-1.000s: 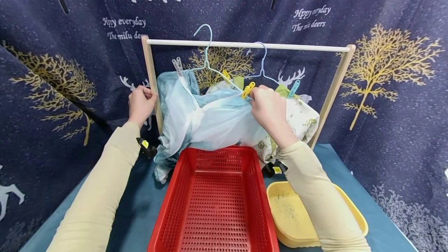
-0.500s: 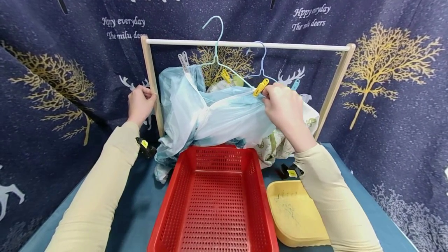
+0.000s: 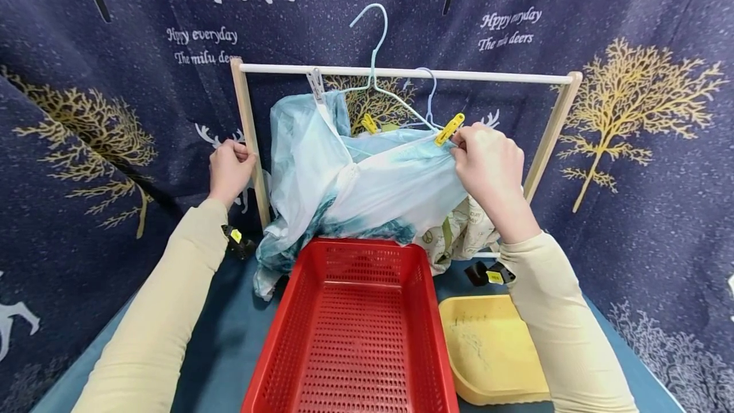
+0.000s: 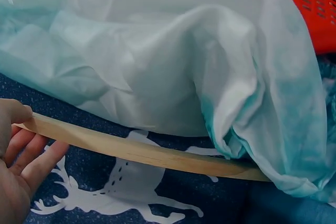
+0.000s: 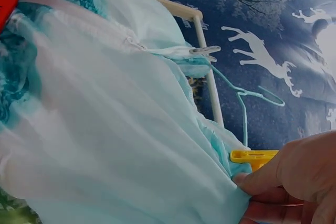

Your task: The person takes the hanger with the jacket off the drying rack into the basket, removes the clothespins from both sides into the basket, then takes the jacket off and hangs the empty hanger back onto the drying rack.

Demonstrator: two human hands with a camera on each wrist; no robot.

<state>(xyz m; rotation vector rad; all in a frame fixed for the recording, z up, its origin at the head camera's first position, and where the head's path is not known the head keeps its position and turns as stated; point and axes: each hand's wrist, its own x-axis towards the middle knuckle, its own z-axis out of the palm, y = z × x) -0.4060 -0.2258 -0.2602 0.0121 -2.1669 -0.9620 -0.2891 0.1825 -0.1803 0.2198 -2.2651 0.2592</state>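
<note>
My left hand (image 3: 229,171) grips the upper part of the wooden side post (image 4: 131,149) of a small clothes rack. With thumb and fingers my right hand (image 3: 490,161) pinches the shoulder of a white-and-teal V-neck garment (image 3: 395,187). Right beside those fingertips a yellow clothespin (image 3: 450,129) clips that shoulder to a light-blue hanger (image 3: 373,69). A grey clothespin (image 3: 316,85) is on the other shoulder. The hanger's hook rises above the white rod (image 3: 476,74), overlapping it in the head view. The garment's lower part hangs down behind the red basket.
A second, bluish hanger (image 3: 431,97) hooks over the rod, bearing a white printed garment (image 3: 459,234) largely hidden behind. A red perforated basket (image 3: 355,336) stands in front of the rack. A yellow tray (image 3: 499,343) lies to its right, under my right forearm.
My right hand has moved right and up, carrying the hanger and teal garment with it; the hook is now higher above the rod. My left hand has stayed on the post.
</note>
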